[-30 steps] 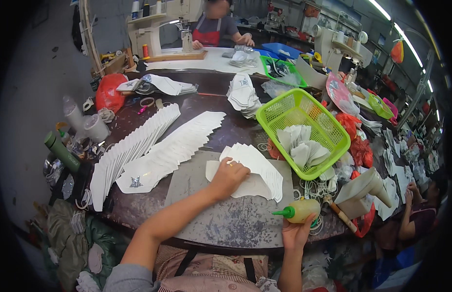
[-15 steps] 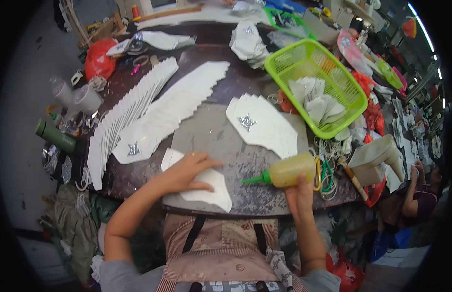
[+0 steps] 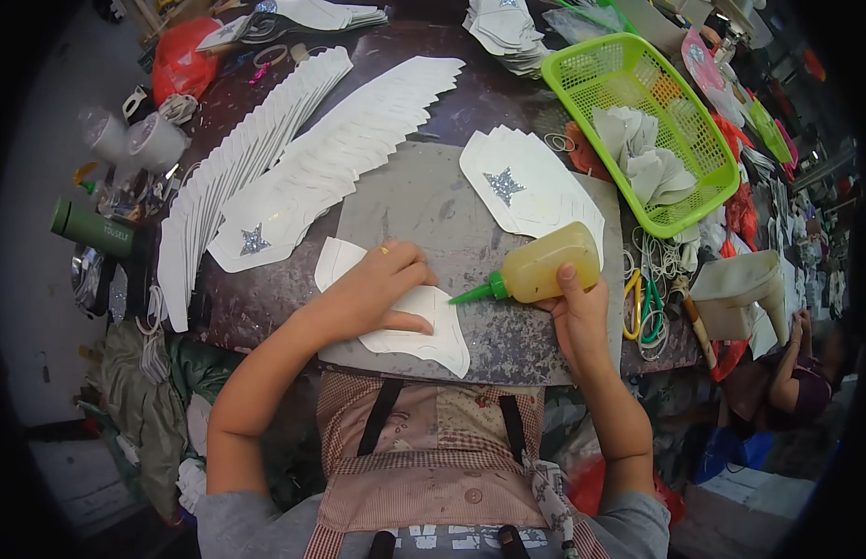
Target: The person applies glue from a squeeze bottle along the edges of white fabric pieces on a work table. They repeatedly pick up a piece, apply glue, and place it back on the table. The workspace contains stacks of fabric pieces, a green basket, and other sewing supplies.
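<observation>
My left hand (image 3: pixel 381 291) lies over a white cut piece (image 3: pixel 419 340) on the grey work board (image 3: pixel 395 186), thumb apart from the fingers, pressing it down. In my right hand (image 3: pixel 582 312) is a squeeze bottle (image 3: pixel 552 265) of yellowish liquid, held tilted with its green nozzle pointing left. The nozzle tip is at the piece's upper right edge; whether it touches I cannot tell. Beyond the bottle lies a stack of white pieces (image 3: pixel 535 191) with a silver glitter star on top.
To the left, fanned rows of white pieces (image 3: pixel 307 177) cover the dark table. A green plastic basket (image 3: pixel 628 200) at the right holds more pieces. Scissors (image 3: pixel 649 312), cords and a whitish plastic container (image 3: pixel 731 303) lie right of the board. A green flask (image 3: pixel 88 228) is far left.
The bottle has moved toward the piece under my left hand, and its nozzle tip is now by the piece's edge. My left hand's fingers have drawn in a little. The whole view has shifted.
</observation>
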The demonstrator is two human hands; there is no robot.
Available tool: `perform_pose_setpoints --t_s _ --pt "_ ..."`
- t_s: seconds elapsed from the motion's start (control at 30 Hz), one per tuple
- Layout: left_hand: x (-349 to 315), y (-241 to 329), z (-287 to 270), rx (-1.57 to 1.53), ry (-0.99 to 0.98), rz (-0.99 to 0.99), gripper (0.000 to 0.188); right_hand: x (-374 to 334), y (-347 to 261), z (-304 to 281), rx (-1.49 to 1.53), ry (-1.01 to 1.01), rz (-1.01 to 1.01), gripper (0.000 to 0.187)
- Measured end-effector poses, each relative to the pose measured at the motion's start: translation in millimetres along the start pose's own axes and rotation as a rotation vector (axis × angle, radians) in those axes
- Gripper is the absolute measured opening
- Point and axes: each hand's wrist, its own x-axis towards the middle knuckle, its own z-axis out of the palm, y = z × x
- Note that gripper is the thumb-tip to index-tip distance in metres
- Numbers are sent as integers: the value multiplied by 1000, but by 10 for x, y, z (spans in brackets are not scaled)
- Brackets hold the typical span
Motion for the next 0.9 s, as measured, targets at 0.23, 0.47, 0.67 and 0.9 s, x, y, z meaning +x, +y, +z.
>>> perform_pose_setpoints --t_s 0.23,0.47,0.67,0.9 --pt "-11 0 -2 4 -6 -17 52 -26 -3 4 -65 -16 9 49" --pt "-1 6 3 4 -8 -13 52 -231 -30 -134 -148 5 49 51" --pt "-21 6 15 5 -2 -34 52 -364 -29 -238 -196 16 69 55" --pt "-102 146 29 58 66 -144 52 -760 89 -322 -307 49 -23 56"
